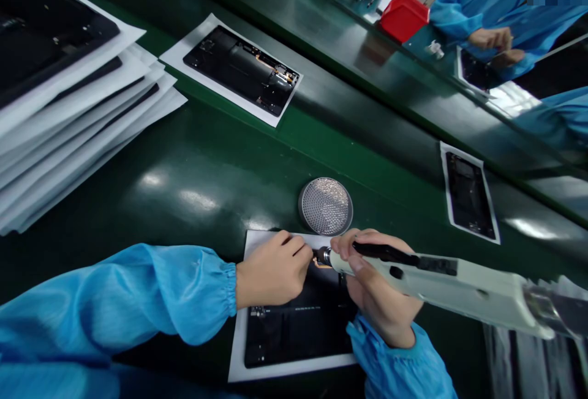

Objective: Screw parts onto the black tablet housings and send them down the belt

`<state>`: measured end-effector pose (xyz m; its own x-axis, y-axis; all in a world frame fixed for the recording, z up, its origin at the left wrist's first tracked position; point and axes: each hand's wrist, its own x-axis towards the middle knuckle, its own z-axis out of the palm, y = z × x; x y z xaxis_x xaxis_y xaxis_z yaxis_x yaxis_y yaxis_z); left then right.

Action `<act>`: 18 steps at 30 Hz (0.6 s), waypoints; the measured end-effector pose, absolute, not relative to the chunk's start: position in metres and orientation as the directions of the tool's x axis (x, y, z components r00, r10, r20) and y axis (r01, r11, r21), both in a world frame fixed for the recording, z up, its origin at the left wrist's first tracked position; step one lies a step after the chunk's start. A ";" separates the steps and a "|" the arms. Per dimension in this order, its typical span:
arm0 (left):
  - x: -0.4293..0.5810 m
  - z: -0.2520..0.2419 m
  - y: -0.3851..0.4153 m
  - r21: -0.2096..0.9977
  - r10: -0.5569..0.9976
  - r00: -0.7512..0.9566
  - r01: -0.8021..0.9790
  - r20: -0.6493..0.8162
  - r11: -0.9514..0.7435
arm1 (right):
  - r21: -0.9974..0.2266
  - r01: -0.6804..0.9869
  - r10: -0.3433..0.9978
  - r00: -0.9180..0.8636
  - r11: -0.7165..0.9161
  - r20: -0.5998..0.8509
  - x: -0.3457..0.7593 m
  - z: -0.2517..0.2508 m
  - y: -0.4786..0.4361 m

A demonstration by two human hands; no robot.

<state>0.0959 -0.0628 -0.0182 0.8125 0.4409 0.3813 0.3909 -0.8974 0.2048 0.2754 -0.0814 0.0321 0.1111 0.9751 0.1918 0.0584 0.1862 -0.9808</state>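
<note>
My right hand (pixel 379 285) is wrapped round a pale electric screwdriver (pixel 473 288), a black strip along its top. The metal nose of the screwdriver points left, down at the upper edge of a black tablet housing (pixel 298 331). That housing lies on a white sheet (pixel 237 350) in front of me. Over its upper left part is my left hand (pixel 278 267), fingers curled together close to the screwdriver's tip; what they pinch, if anything, is hidden. An orange flex cable shows just under the tip. Right behind the sheet stands a round dish with a dotted metal top (pixel 327 206).
Stacked housings with white sheets (pixel 78 123) rise at the left. Another open housing (pixel 243 68) and a further one (pixel 469 193) lie on sheets along the green bench. Across it, co-workers in blue sleeves work near a red bin (pixel 404 17). More sheets are at lower right.
</note>
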 end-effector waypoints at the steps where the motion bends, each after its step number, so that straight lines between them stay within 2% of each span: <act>1: 0.096 -0.019 -0.064 0.213 0.448 0.809 0.395 0.381 -0.894 | -0.980 0.054 0.976 0.099 0.190 0.194 0.275 0.032 -0.081; 18: 0.097 -0.019 -0.065 0.253 0.468 0.807 0.398 0.361 -0.882 | -0.981 0.083 0.976 0.114 0.176 0.185 0.275 0.030 -0.082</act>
